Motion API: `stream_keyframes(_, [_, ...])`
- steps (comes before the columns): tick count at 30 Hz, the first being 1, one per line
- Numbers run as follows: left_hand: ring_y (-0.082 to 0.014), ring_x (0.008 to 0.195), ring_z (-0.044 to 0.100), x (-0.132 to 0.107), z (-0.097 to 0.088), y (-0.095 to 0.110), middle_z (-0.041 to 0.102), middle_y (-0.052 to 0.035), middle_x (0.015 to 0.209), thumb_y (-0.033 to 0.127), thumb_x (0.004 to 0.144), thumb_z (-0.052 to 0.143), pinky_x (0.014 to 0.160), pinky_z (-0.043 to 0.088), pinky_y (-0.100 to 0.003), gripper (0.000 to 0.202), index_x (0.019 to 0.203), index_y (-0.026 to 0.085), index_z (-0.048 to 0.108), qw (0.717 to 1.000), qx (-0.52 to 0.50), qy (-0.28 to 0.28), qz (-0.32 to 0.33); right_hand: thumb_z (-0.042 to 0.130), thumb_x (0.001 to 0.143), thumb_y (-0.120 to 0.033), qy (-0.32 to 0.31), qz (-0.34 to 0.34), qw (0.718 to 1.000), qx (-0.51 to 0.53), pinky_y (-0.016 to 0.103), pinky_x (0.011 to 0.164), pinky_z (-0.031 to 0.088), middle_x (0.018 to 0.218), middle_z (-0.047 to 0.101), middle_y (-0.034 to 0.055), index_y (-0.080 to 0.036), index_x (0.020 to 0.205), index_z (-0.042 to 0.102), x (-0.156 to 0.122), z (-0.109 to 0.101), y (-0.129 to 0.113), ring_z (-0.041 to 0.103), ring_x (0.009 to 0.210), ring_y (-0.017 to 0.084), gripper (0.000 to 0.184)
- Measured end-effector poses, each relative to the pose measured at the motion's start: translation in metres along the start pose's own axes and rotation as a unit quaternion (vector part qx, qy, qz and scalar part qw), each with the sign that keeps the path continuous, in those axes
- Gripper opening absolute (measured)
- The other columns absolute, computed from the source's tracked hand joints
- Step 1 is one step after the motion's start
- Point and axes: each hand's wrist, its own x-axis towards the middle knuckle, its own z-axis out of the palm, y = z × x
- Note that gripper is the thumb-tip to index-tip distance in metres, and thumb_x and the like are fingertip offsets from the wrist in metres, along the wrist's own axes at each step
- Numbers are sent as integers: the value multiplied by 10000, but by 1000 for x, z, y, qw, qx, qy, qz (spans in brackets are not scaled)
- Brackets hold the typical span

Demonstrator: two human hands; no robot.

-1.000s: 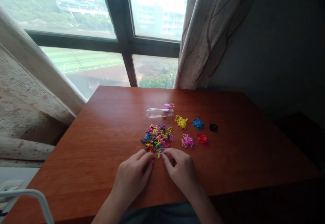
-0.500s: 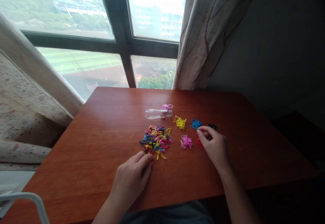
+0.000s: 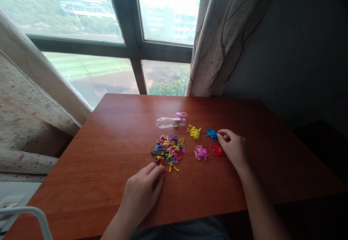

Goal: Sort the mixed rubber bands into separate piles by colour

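Observation:
My right hand (image 3: 233, 146) is pinched closed at the right edge of a pile of blue hair ties (image 3: 211, 134). Whatever its fingertips hold is too small to make out. On the table beside the near left edge of a mixed heap of coloured hair ties (image 3: 168, 149) rests my left hand (image 3: 145, 185), its fingers curled together and their tips partly hidden. Single-colour piles lie to the right of the heap: yellow hair ties (image 3: 194, 132), pink hair ties (image 3: 201, 153) and red hair ties (image 3: 216, 150), the red ones close below my right fingers.
Behind the heap a clear bottle (image 3: 170, 123) lies on its side, with a pink cap with a loop (image 3: 179, 115) just beyond it. The wooden table (image 3: 108, 142) reaches the window. Curtains (image 3: 214, 40) hang at both sides, and a white curved rail (image 3: 32, 211) stands at lower left.
My right hand has shifted slightly right and up along the blue pile, uncovering the red pile and covering the small black pile. My left hand stays by the heap. The view has shifted a little.

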Motion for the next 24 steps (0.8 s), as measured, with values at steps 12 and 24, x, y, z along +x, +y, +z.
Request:
stream_keyframes(12, [-163,770,656,13,0,15,665,-19,910,210,935,455,627,463,-239,203,992,263,643,999,10,-3,32,513,915,-249,-106,-64,981,152,231,591,486,722,690,17,-212,871,689,-101,16,-65,637,610,152,185])
stream_keyframes(24, [-187,742,634,38,1,32,645,-29,896,147,923,487,593,447,-262,173,896,235,633,989,83,-74,97,495,926,-195,-126,-92,978,138,262,710,504,839,721,32,-221,909,679,-106,18,-68,676,741,173,187])
